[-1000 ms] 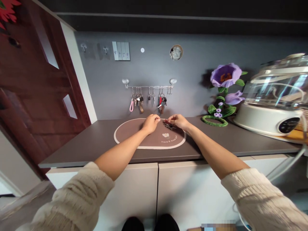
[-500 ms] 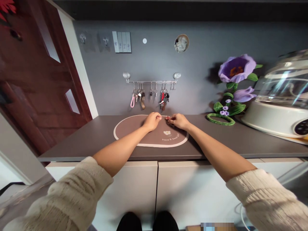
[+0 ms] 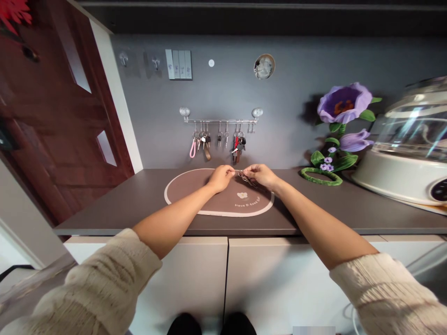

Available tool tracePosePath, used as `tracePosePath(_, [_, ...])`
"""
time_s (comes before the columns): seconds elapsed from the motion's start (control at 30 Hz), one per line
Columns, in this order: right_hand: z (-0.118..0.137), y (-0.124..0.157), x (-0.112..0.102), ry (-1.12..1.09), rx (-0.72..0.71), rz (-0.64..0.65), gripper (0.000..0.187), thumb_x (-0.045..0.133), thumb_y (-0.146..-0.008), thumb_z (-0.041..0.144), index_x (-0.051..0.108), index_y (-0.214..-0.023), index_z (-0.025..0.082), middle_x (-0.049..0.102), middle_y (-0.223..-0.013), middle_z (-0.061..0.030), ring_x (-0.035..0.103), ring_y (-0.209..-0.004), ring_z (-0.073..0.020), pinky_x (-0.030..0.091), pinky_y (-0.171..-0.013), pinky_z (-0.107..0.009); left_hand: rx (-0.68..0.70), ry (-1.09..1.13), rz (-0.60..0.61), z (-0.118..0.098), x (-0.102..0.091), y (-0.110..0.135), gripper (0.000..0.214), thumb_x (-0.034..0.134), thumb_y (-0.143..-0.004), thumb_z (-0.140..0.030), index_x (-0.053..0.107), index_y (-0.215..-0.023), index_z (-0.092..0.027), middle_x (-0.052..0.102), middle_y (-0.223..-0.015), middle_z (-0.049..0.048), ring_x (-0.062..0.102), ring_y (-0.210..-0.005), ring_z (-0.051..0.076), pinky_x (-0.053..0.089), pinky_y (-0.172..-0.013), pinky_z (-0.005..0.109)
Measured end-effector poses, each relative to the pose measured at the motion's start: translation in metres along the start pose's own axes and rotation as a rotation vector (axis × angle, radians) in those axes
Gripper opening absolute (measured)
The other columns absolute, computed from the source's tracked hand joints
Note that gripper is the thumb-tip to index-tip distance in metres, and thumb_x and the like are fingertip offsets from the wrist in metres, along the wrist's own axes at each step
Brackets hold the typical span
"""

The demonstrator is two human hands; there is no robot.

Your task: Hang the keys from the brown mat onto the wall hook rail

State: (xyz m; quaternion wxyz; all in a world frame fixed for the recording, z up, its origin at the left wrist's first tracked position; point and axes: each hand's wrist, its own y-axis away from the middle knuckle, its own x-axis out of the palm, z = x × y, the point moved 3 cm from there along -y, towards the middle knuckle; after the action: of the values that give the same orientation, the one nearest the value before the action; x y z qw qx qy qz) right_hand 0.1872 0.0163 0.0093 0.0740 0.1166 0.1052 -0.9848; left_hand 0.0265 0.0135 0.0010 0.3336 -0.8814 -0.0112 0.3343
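My right hand (image 3: 262, 176) is closed on a bunch of keys (image 3: 248, 179), with a metal ring showing at the fingertips and keys hanging beneath them. My left hand (image 3: 220, 178) is pinched just left of the ring; whatever sits between its fingertips is too small to name. Both hands are above a brown oval mat (image 3: 185, 190) with a pale rim, a flower print and lettering, lying on the dark countertop (image 3: 139, 204). On the wall behind them, a clear hook rail (image 3: 220, 122) carries several keys (image 3: 239, 145) and a pink loop strap (image 3: 193, 148).
To the right stand a purple flower ornament (image 3: 344, 104) on a green ring base and a white appliance (image 3: 394, 167) with a clear dome. A reddish-brown door (image 3: 52, 116) is at left. White cabinet doors (image 3: 181, 279) lie below the counter edge, a dark shelf (image 3: 244, 21) above.
My right hand has turned slightly, and the ring and hanging keys show more clearly. The red piece at its fingertips no longer shows. My left hand has barely moved.
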Motion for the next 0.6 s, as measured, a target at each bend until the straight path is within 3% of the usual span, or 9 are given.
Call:
tracePosePath(0.2, [0.0051, 0.0017, -0.0005, -0.175, -0.027, -0.003, 0.006, 0.060, -0.071, 0.012, 0.059, -0.065, 0.012, 0.060, -0.057, 0.0001, 0.053, -0.052, -0.0056, 0.042, -0.057, -0.017, -0.005, 0.016, -0.007, -0.0057, -0.0026, 0.0015, 0.015, 0.048, -0.077, -0.020, 0.061, -0.082, -0.014, 0.063, -0.086, 0.0072, 0.056, -0.079, 0.016, 0.042, -0.075, 0.028])
tracePosePath(0.6, [0.0096, 0.0032, -0.0047, -0.393, -0.055, -0.052, 0.011, 0.070, -0.062, 0.021, 0.063, -0.068, 0.016, 0.062, -0.065, 0.0003, 0.056, -0.060, -0.0078, 0.046, -0.067, -0.022, 0.025, 0.113, -0.047, -0.0088, -0.0016, 0.0027, 0.016, 0.043, -0.079, -0.021, 0.058, -0.077, -0.016, 0.062, -0.077, 0.0038, 0.056, -0.072, 0.014, 0.043, -0.072, 0.026])
